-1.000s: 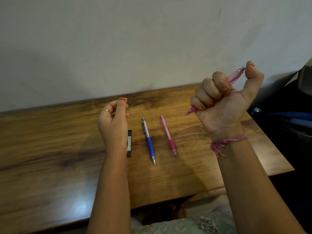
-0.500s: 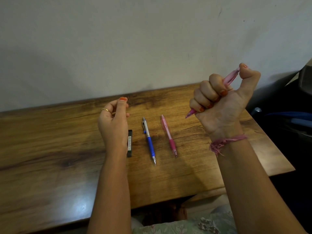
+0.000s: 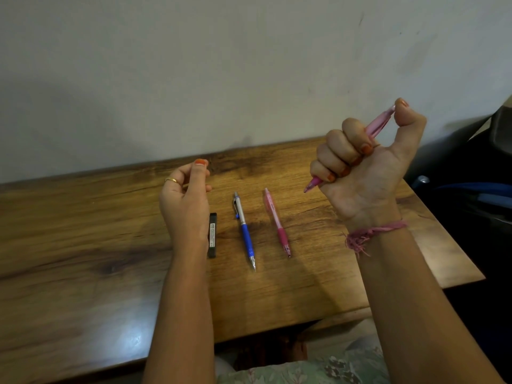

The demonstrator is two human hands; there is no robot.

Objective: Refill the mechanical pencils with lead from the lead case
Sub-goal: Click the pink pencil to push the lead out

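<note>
Pencil [image 3: 374, 128] in pale pink, gripped in the fist of the right hand [image 3: 363, 167], held above the right part of the table [image 3: 83, 273]. Its long axis runs on a slant: tip low and to the left, cap end high and to the right, where the thumb bears on the cap. Judged from this pose, the step in hand is clicking the cap, perhaps to test the feed.

The left hand [image 3: 184, 200] hovers over the table to the left, fingers loosely curled, thumb and forefinger near each other; whether they pinch a lead is too fine to tell.

Just beside the left wrist lies the lead case [image 3: 212, 235], black, long axis running away from the person, partly hidden by that arm. The left hand is much the nearer to it. To the right of the case, apart from it, lies a blue pencil [image 3: 245, 234], tip toward the person; further right a pink pencil [image 3: 277, 223], roughly parallel to it. Both lie between the two hands, and nothing stands in the way of either.

A pink thread band [image 3: 371, 234] circles the right wrist.
</note>
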